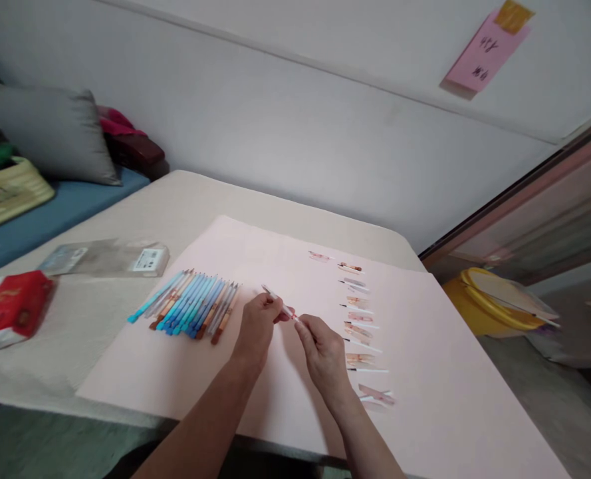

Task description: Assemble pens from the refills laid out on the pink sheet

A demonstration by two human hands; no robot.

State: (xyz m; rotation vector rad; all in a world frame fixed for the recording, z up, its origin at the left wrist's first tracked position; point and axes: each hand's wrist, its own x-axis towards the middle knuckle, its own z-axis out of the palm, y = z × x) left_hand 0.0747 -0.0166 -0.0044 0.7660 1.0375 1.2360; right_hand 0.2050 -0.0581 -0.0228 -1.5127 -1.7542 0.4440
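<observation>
My left hand (258, 327) and my right hand (322, 351) are closed together on one thin white pen (278, 303) above a pink sheet (285, 266) on the table. The left fingers grip its barrel; the right fingers pinch its near end, which shows red. Left of my hands lies a tight row of several blue and brown pens (190, 306). To the right runs a column of several small pen parts (359, 319), each a short brownish piece with a thin white refill.
A beige table (185, 199) carries a clear plastic packet (110, 258) and a red-and-white pack (8, 307) at the left. A grey cushion (50, 133) lies on a blue seat behind. A yellow tub (479, 299) stands right of the table.
</observation>
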